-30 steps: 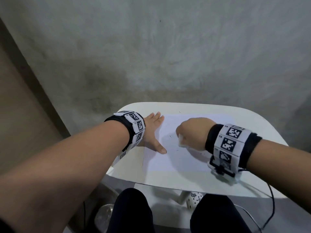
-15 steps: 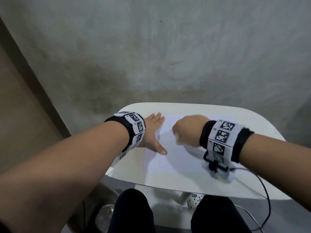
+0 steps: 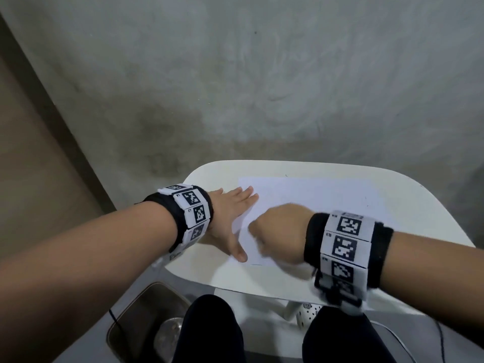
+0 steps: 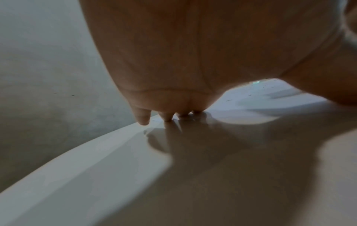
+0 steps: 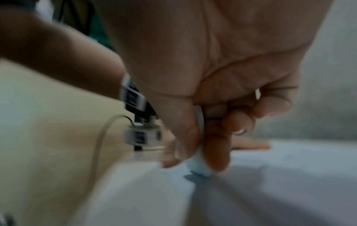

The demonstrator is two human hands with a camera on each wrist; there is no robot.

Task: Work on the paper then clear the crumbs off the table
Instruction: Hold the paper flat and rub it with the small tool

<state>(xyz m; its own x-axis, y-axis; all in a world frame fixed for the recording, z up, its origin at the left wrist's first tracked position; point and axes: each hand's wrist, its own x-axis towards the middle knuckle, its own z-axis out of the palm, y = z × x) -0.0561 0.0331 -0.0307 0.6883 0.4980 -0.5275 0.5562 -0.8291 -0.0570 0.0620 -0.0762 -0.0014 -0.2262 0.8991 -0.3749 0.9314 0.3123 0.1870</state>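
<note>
A white sheet of paper (image 3: 314,200) lies on the small white table (image 3: 419,205). My left hand (image 3: 230,218) lies flat with straight fingers, pressing the sheet's left edge; its fingertips (image 4: 144,120) touch the tabletop in the left wrist view. My right hand (image 3: 280,234) is curled and blurred over the near left part of the sheet. In the right wrist view, its thumb and fingers pinch a small white eraser (image 5: 199,166) whose tip touches the paper (image 5: 289,175). A few tiny dark specks (image 3: 366,199) dot the sheet.
A grey concrete wall (image 3: 262,87) stands right behind the table. Below the table's near left corner sits a dark bin (image 3: 146,326). My knees (image 3: 209,328) are under the near edge, with a white power strip (image 3: 309,313) and cables on the floor.
My right hand has slid left across the paper toward my left thumb, still pinching the eraser. My left hand has kept its place on the sheet's edge.
</note>
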